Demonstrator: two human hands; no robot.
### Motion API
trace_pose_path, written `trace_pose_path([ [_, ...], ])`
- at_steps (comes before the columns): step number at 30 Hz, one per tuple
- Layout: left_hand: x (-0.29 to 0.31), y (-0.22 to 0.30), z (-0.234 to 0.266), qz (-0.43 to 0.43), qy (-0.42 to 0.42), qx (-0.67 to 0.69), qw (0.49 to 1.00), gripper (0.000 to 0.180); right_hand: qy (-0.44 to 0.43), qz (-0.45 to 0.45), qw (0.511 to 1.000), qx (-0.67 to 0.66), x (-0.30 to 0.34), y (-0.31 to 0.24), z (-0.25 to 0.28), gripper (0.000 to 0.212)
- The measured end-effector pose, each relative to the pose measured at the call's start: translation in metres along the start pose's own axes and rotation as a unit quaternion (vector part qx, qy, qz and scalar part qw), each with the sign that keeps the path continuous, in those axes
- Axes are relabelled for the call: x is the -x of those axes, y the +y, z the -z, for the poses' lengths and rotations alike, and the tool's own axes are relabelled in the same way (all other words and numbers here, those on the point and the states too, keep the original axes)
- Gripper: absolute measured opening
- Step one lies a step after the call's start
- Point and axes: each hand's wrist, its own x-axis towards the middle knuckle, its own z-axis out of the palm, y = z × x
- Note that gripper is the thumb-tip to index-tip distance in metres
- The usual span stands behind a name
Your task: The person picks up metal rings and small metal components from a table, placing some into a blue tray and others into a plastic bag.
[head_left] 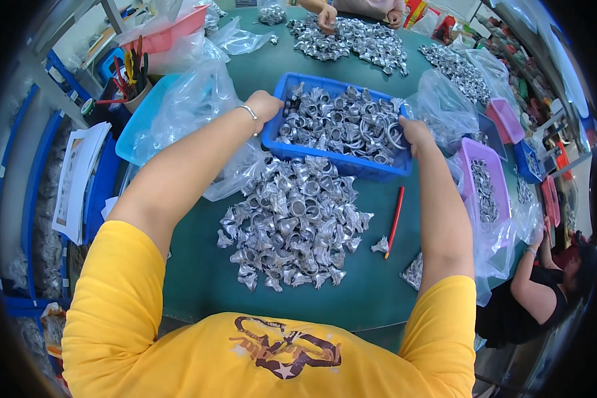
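Observation:
Both my arms reach forward to a blue plastic bin (pixel 378 167) filled with silvery metal ring-shaped parts (pixel 341 123). My left hand (pixel 264 109) is closed on the bin's left end, a bracelet on its wrist. At the opposite end my right hand (pixel 416 134) grips the wall, its fingers partly hidden. On the near side of the bin a heap of similar silvery parts (pixel 292 225) lies on the green table (pixel 371 292). One loose part (pixel 380 245) rests beside a red pencil (pixel 396 219), right of the heap.
Clear plastic bags (pixel 199 113) lie over a light-blue tray (pixel 129 142) at left. Pink trays (pixel 487 179) and more bags line the right. Across the table, another person's hand (pixel 327 20) touches a further pile (pixel 351 43). Another person (pixel 534 292) is at the right.

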Motion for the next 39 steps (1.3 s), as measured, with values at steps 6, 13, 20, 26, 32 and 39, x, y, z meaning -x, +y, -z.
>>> trace_pose_path([
  [6, -0.040, -0.017, -0.018, 0.034, 0.148, 0.065, 0.986, 0.043, 0.117, 0.057, 0.989, -0.064, -0.022, 0.023, -0.012, 0.045],
  [13, -0.021, -0.011, -0.019, 0.013, 0.159, 0.084, 0.984, 0.044, 0.144, 0.079, 0.983, -0.082, -0.025, 0.026, -0.013, 0.038],
  [20, -0.013, -0.011, -0.020, 0.007, 0.166, 0.101, 0.981, 0.041, 0.165, 0.106, 0.980, -0.041, -0.023, 0.030, -0.012, 0.038],
  [26, -0.018, -0.016, -0.019, -0.003, 0.158, 0.113, 0.981, 0.038, 0.139, 0.090, 0.986, -0.031, -0.034, 0.036, -0.006, 0.048],
  [32, -0.029, -0.023, -0.010, -0.037, 0.146, -0.006, 0.989, 0.037, 0.177, 0.138, 0.958, 0.180, -0.007, 0.013, -0.024, 0.046],
  [39, -0.006, 0.030, -0.049, -0.498, 0.046, -0.243, 0.831, 0.040, 0.077, 0.470, 0.774, 0.416, 0.046, -0.002, -0.030, 0.031],
])
